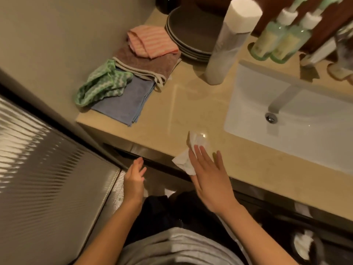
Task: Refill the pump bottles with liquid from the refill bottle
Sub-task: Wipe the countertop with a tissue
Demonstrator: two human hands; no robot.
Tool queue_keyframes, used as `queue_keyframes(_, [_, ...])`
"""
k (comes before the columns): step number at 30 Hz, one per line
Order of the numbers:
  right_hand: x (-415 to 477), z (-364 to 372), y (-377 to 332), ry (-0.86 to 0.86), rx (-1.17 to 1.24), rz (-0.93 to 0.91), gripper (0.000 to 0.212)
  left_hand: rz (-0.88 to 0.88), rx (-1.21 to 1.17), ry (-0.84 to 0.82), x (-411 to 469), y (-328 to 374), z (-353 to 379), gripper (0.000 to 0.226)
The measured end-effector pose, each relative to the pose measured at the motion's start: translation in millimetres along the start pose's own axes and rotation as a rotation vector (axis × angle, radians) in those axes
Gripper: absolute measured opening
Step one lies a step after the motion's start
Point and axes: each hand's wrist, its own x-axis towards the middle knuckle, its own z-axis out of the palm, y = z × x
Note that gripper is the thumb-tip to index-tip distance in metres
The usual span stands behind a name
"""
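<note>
Two pale green pump bottles (280,37) with white collars stand together at the back of the beige counter (172,115), behind the sink. A tall white bottle (227,43) stands to their left, near the sink's back corner. My right hand (208,176) lies flat with straight fingers on a crumpled white tissue (191,150), pressing it onto the counter's front edge. My left hand (134,176) hangs free below the counter edge, fingers relaxed and empty.
A white sink (286,134) with a tap (282,96) fills the counter's right side. Stacked grey plates (189,35) and several folded cloths (129,77) sit at the back left. A ribbed metal surface (47,169) lies on the left.
</note>
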Motion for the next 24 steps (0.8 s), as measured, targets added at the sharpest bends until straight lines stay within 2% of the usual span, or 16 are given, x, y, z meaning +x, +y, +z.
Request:
queue_keyframes(4, [-50.4, 4.3, 28.6, -0.021, -0.029, 0.168, 0.054, -0.029, 0.057, -0.095, -4.1, -5.8, 7.8, 0.043])
queue_keyframes(8, [-90.8, 1.2, 71.5, -0.007, -0.05, 0.395, 0.057, -0.083, 0.075, -0.087, -0.2, -9.2, 14.5, 0.043])
queue_keyframes(11, [-92.2, -2.3, 92.0, -0.016, -0.02, 0.545, 0.06, -0.138, 0.01, -0.069, 7.5, -5.2, 24.0, 0.044])
queue_keyframes(13, [-77.3, -2.4, 95.6, -0.014, 0.012, 0.57, 0.063, -0.19, -0.095, -0.026, 11.9, 3.0, 32.2, 0.046])
queue_keyframes(17, [-28.9, -5.6, 78.6, 0.003, 0.061, 0.393, 0.064, -0.245, -0.327, 0.099, 25.5, 22.9, 31.3, 0.052])
queue_keyframes(19, [1.2, -5.8, 65.7, 0.012, 0.077, 0.246, 0.063, -0.221, -0.428, 0.161, 31.9, 29.8, 28.4, 0.04])
queue_keyframes(24, [56.9, -4.3, 17.4, 0.003, 0.082, -0.126, 0.06, -0.124, -0.521, 0.255, 40.7, 36.9, 26.6, 0.041])
